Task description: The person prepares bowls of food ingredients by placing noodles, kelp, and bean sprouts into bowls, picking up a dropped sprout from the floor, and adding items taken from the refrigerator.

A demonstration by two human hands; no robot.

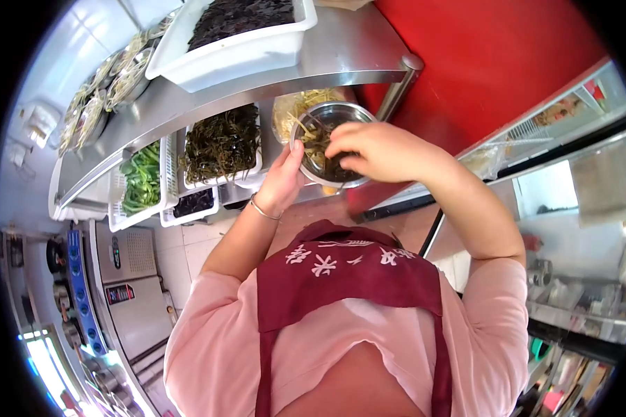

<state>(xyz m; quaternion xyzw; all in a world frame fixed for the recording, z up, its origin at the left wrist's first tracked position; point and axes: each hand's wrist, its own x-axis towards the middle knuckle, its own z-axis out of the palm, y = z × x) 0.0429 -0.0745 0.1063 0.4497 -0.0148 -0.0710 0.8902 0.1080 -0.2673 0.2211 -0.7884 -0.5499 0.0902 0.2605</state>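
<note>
A round metal bowl (361,113) with dark green strips and some pale yellow pieces in it is held up in front of the lower shelf. My left hand (283,182), with a bracelet at the wrist, grips the bowl by its left side. Over the bowl's right part, my right hand (377,151) reaches in with its fingers bent down into the food; whatever they hold is hidden. Behind the bowl lies a bag of pale yellow strips (285,117). Left of it stands a white basket of dark green strips (222,142).
A steel shelf (355,52) carries a white tub of dark food (233,62) and several filled bowls (129,80). Below are a basket of green vegetables (140,179) and a small basket of black food (193,202). A glass-fronted cabinet (584,229) stands at right.
</note>
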